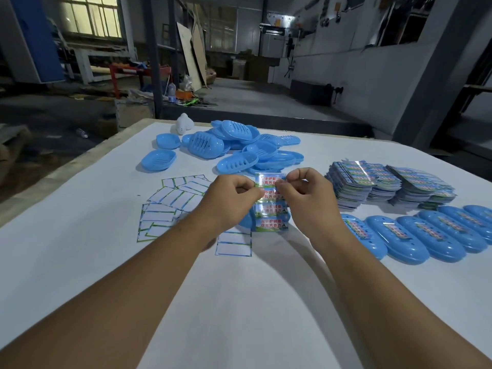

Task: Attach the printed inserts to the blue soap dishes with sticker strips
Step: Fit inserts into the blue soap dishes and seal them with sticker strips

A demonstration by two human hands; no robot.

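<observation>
A glossy sticker sheet printed with red characters on green and blue is held up over the table's middle. My left hand pinches its left edge, and my right hand pinches near its top, fingers curled. A blue soap dish lies under the sheet, mostly hidden by it and by my left wrist. A pile of loose blue soap dishes sits behind the hands. At the right, a row of several blue dishes with stickers on them runs along the table.
Stacks of printed sheets stand at the right, behind the finished row. Spent white backing papers with green borders lie scattered at the left, and one more backing paper lies under my left wrist. A white object sits at the far edge.
</observation>
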